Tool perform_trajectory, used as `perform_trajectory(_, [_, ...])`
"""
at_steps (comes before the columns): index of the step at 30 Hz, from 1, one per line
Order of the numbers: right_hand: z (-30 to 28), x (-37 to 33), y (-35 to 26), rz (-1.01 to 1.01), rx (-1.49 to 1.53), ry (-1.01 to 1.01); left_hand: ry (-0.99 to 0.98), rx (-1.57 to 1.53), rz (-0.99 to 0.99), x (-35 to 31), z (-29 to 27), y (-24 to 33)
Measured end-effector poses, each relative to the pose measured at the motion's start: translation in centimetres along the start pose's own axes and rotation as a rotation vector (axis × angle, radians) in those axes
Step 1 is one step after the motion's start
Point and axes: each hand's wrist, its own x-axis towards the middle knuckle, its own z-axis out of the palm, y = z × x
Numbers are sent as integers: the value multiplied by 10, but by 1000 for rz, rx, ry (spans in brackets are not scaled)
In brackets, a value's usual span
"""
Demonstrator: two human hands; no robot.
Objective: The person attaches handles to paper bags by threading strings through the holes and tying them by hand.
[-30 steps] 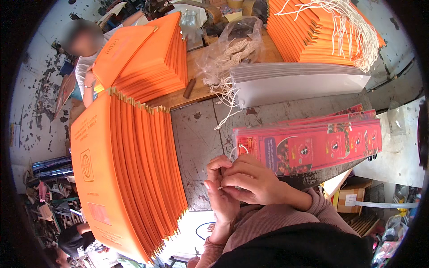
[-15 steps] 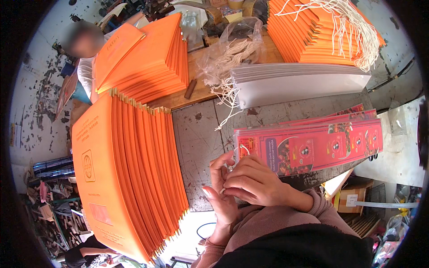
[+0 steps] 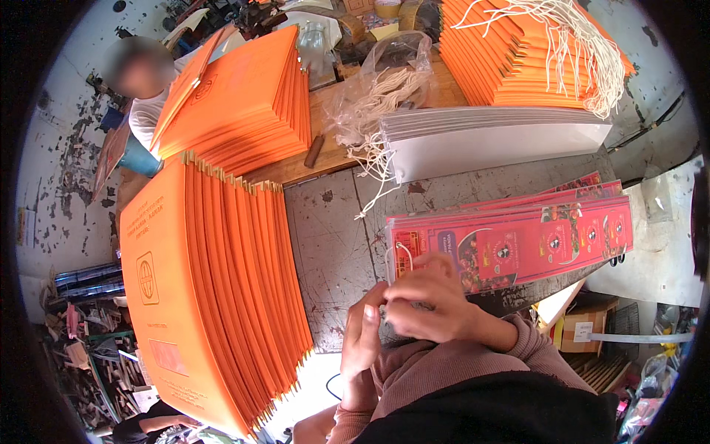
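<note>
At the left end of a stack of glossy red printed strips (image 3: 510, 240), a white cord (image 3: 396, 248) loops out and runs down to my hands. My left hand (image 3: 361, 337) is closed, its fingertips and thumb pinched on the cord. Against it, my right hand (image 3: 433, 307) has its fingers curled in at the same spot, partly blurred. The cord's end is hidden between the fingers. Beyond the red strips lies a stack of grey-white boards (image 3: 495, 144) with knotted white cords at its left end.
A tall stack of orange folders (image 3: 163, 281) stands at left, with another orange stack (image 3: 251, 96) behind it. More orange folders (image 3: 488, 59) draped with cords are at back right. A plastic bag of cords (image 3: 384, 85) and a dark bar (image 3: 314, 150) lie between. Another person (image 3: 148, 115) sits at far left.
My left hand has turned more upright and its fingers have drawn together. My right hand's fingers have shifted at the cord. The other person's top orange folder has been tilted up.
</note>
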Motion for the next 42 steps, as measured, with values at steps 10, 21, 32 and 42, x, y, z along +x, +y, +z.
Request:
perform_trajectory(10, [26,-11,20,441,629,-212,20,-501,-241,7,-1,-10])
perform_trajectory(21, [22,-5,25,658,410,-241,135,737,568,29,-13,-6])
perform_trajectory(32, [24,-11,33,330,315,-147,15,509,467,38,-14,-6])
perform_trajectory(42, [21,-12,28,459,282,-186,154,-14,305,34,13,-16])
